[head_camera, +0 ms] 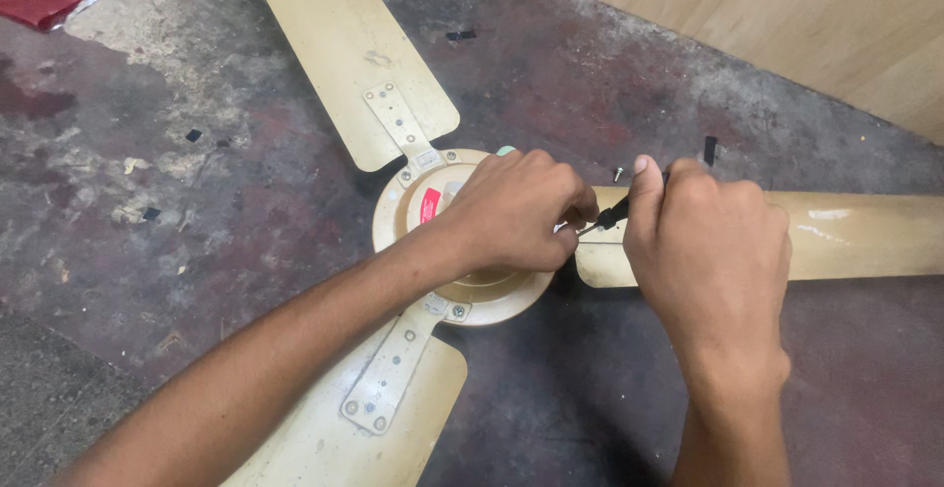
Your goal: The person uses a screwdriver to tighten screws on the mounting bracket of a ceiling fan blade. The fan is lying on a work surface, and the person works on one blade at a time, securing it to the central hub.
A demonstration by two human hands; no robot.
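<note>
Cream-coloured metal lies under both hands: the left hand (516,213) is curled shut over the round motor hub (462,251) of a ceiling fan, fingertips pinching at the blade joint. Just beside it, the right hand (710,251) is closed in a fist around a black-shafted screwdriver (612,215), tip pointing toward the left fingers. Beneath the right hand runs one fan blade (855,236); a loose screw (619,173) sits just beyond the knuckles on the stained concrete floor (197,202).

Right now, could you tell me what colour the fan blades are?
The fan blades are cream-yellow, clearest in the head view.
</note>
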